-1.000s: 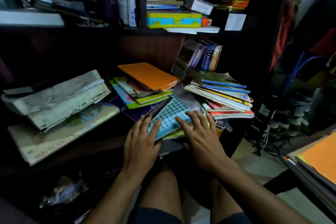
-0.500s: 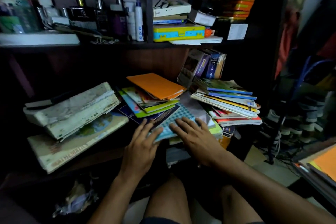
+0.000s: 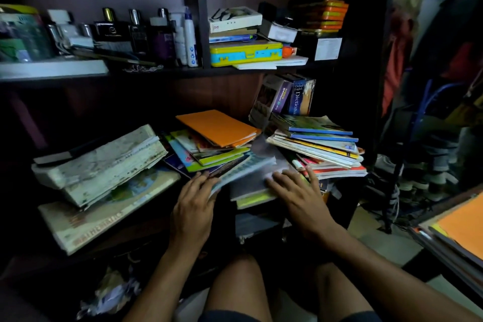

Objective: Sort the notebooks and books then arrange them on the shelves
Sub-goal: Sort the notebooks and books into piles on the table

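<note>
A dark wooden shelf (image 3: 156, 227) is crowded with untidy book stacks (image 3: 316, 144). The left hand (image 3: 193, 212) and right hand (image 3: 300, 196) are laid flat, fingers extended, on a blurred notebook (image 3: 245, 172); nothing is gripped.

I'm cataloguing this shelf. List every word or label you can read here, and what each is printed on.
"Oxford English Dictiona...", cut off by the stack in front: spine of the blue dictionary.
"MATHEMATICS", faint, probably: edge of the big worn book at lower left.
Too blurred or small: the purple book beside the dictionary, the white box, the bottles, the white label.
</note>
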`<action>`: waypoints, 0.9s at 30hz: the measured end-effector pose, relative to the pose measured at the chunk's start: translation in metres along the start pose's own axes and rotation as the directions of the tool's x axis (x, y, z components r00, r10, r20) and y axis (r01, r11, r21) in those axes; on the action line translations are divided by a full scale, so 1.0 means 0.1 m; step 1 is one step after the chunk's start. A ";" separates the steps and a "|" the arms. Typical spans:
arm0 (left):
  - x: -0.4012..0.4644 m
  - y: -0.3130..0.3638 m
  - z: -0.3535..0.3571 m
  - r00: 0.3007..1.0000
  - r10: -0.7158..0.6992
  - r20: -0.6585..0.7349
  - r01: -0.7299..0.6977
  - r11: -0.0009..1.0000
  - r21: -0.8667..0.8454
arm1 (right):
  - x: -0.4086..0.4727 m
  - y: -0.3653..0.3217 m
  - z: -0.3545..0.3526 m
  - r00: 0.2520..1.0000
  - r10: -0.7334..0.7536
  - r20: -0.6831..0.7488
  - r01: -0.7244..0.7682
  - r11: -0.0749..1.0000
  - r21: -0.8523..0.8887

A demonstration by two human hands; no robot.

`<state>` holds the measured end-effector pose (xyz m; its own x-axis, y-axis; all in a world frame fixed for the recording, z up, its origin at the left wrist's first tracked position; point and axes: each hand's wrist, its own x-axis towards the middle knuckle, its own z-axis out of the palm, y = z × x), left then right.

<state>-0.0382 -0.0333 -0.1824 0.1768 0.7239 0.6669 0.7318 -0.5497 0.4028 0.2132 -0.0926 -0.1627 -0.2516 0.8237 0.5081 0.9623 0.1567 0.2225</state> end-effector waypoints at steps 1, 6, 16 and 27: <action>-0.04 0.00 0.04 0.999 0.028 0.046 -0.028 0.999 0.018 | 0.02 -0.01 -0.01 0.999 -0.020 -0.027 0.021 1.000 0.015; -0.08 0.04 -0.08 0.975 0.055 0.216 -0.007 0.977 -0.215 | -0.08 -0.14 -0.18 0.977 -0.095 -0.189 0.120 0.985 0.127; -0.15 0.22 -0.10 0.910 0.363 0.201 -0.360 0.931 -0.055 | -0.29 -0.16 -0.34 0.992 -0.001 -0.123 0.047 0.927 0.372; -0.55 0.84 -0.90 0.857 0.506 0.100 -0.489 0.859 -0.153 | -0.68 -0.02 -1.27 0.645 0.047 0.763 -0.547 -0.669 0.504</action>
<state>-0.0453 -0.1568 -0.1284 0.5874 0.3839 0.7124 0.4415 -0.8898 0.1154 0.2148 -0.2181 -0.0918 -0.0374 0.9542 -0.2969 -0.4534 -0.2809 -0.8458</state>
